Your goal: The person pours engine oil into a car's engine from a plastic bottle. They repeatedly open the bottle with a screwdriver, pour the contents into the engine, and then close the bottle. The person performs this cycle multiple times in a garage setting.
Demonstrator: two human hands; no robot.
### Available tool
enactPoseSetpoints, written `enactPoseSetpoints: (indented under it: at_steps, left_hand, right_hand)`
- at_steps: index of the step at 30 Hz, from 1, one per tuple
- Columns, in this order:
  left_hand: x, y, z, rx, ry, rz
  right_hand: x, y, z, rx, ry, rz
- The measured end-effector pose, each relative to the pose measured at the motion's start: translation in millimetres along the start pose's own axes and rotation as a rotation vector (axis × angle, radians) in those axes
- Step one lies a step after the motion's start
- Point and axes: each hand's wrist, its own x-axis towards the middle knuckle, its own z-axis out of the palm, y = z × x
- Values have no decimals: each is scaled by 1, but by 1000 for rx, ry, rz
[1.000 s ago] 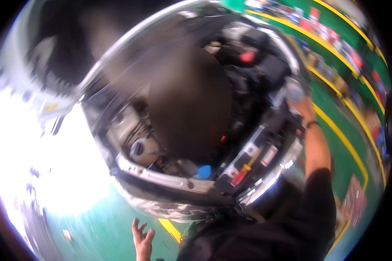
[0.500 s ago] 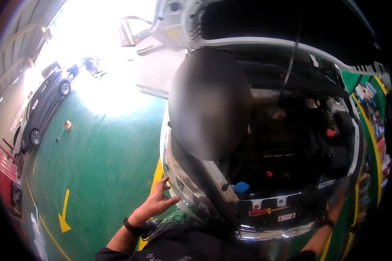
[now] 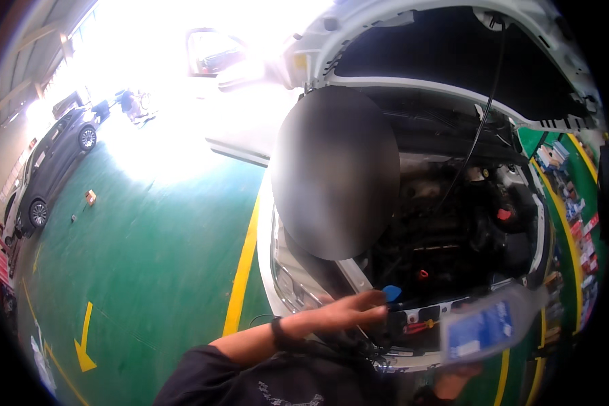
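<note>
My left hand (image 3: 353, 310) reaches across the front of the engine bay (image 3: 446, 230), fingers stretched out just beside a blue cap (image 3: 392, 292). Whether the fingertips touch the cap, I cannot tell. In my right hand (image 3: 459, 380) is a translucent plastic bottle (image 3: 482, 327) with a blue label, tilted and blurred by motion; it hides part of the car's front edge. The fingers round the bottle show only partly, below it. A screwdriver (image 3: 419, 327) with a red and yellow handle lies on the front panel, between my left hand and the bottle.
The raised hood (image 3: 446, 47) stands over the bay on a thin prop rod (image 3: 482, 128). A grey blurred oval (image 3: 338, 176) covers the bay's left side. A dark car (image 3: 61, 162) is parked far left on the green floor (image 3: 162, 243). Boxes (image 3: 582, 237) line the right side.
My left hand has moved right, from beside the headlight to the blue cap. My right hand, before at the car's front right, now holds up the bottle. The view has shifted slightly.
</note>
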Motion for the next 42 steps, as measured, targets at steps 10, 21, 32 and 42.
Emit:
enactPoseSetpoints:
  at_steps: [10,21,32,42]
  left_hand:
    - [-62,9,-31,-840,-108,76]
    - [-151,33,-116,263,602,423]
    - [-163,21,-137,240,646,531]
    - [-140,-3,-140,-265,424,297]
  right_hand:
    - [8,74,216,-852,-663,-284]
    - [49,174,236,-1312,-89,-379]
    - [46,173,250,-1154,65,-199]
    - [71,154,271,-1093,114,-242]
